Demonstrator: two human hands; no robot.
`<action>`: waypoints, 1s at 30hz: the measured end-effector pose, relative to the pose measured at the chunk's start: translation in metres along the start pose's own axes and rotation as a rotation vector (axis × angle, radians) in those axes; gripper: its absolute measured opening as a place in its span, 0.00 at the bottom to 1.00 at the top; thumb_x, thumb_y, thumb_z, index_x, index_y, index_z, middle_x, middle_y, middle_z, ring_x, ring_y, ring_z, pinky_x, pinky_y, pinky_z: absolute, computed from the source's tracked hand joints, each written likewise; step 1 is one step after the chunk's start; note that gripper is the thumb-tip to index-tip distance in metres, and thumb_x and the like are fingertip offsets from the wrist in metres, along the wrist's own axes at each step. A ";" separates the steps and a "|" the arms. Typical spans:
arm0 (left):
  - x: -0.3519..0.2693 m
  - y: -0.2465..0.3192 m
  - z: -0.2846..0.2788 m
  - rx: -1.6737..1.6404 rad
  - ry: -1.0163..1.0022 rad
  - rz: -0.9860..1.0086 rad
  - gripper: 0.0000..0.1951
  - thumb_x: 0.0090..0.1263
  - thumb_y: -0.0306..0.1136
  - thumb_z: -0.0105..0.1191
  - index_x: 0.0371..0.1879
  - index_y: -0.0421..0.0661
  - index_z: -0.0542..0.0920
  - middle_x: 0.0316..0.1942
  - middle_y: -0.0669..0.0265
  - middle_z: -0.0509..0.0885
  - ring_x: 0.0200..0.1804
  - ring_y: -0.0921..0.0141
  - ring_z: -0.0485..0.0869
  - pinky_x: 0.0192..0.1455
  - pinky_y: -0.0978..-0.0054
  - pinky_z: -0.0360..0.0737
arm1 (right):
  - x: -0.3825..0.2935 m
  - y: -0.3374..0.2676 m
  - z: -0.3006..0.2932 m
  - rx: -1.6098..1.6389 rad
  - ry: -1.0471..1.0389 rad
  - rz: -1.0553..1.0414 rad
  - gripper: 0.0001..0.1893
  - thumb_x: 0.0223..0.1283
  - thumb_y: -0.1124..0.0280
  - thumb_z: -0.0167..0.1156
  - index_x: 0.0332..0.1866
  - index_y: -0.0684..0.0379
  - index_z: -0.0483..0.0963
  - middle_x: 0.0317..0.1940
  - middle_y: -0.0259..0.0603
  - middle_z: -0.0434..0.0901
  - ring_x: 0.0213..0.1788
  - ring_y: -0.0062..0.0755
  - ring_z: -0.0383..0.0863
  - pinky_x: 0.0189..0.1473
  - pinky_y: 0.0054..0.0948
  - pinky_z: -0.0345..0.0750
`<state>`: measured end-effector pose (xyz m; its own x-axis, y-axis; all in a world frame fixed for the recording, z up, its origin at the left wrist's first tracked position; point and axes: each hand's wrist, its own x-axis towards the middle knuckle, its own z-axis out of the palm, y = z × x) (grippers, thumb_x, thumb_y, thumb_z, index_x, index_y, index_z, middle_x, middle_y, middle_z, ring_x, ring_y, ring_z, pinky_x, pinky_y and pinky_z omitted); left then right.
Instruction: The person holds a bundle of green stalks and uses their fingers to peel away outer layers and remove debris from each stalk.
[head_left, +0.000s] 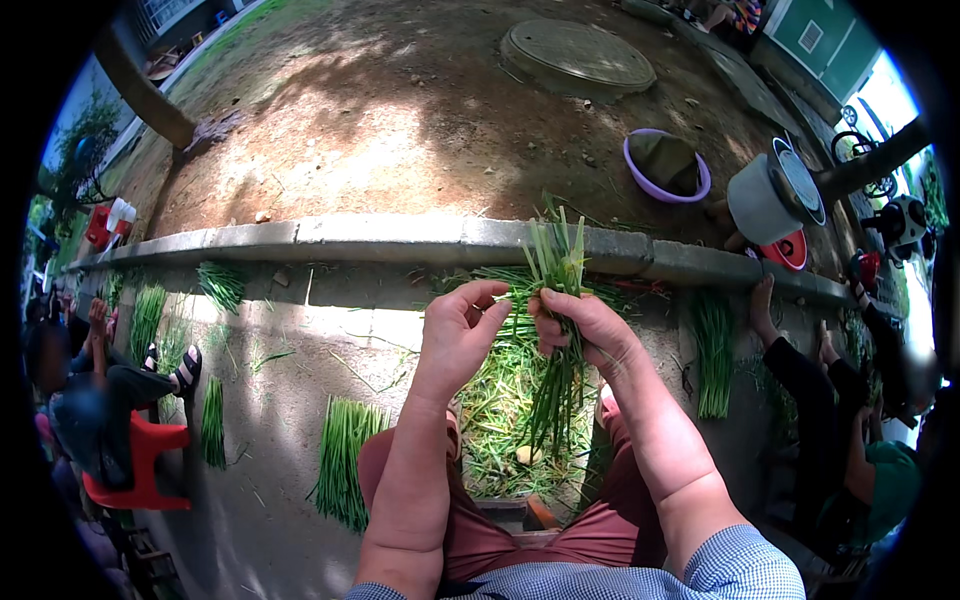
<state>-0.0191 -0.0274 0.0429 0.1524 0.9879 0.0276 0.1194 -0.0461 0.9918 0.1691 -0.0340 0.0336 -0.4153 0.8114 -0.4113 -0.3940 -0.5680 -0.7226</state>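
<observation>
My right hand is closed around a bunch of long green stalks, their pale ends pointing up and their leaves hanging down. Close by on its left, my left hand has thumb and forefinger near each other; whether a thin leaf is between them cannot be told. Below both hands, between my feet, lies a heap of loose green and yellowish trimmings with a small round tan object on it. Beyond the hands, more green stalks lie near the curb. A neat green bundle rests beside my left knee.
A stone curb crosses in front. Further bundles lie left and right. Past the curb are a purple basin, a large metal pot and a manhole cover. People sit on both sides, one on a red plastic stool.
</observation>
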 end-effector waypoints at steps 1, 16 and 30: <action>0.000 0.000 -0.004 0.089 0.000 0.031 0.05 0.64 0.25 0.54 0.34 0.38 0.81 0.21 0.72 0.78 0.23 0.83 0.71 0.25 0.84 0.69 | 0.000 0.000 -0.001 0.008 0.012 -0.008 0.13 0.61 0.60 0.56 0.37 0.60 0.74 0.20 0.26 0.67 0.19 0.16 0.63 0.27 0.21 0.68; 0.004 0.007 -0.052 -0.568 0.340 0.096 0.07 0.69 0.29 0.50 0.36 0.40 0.79 0.25 0.68 0.79 0.23 0.77 0.73 0.27 0.82 0.69 | 0.006 -0.011 -0.032 0.140 -0.019 -0.130 0.08 0.63 0.63 0.53 0.34 0.56 0.71 0.18 0.24 0.68 0.18 0.15 0.63 0.29 0.25 0.69; -0.011 0.027 -0.051 -0.490 -0.152 0.030 0.04 0.63 0.27 0.55 0.29 0.39 0.77 0.14 0.73 0.72 0.15 0.82 0.64 0.19 0.82 0.60 | 0.009 -0.018 -0.047 0.219 0.150 -0.182 0.09 0.63 0.62 0.54 0.36 0.57 0.72 0.22 0.26 0.73 0.16 0.13 0.66 0.28 0.23 0.73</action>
<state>-0.0679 -0.0316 0.0757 0.2943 0.9528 0.0749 -0.3553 0.0363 0.9341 0.2109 -0.0096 0.0168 -0.2023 0.9046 -0.3753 -0.6248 -0.4143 -0.6618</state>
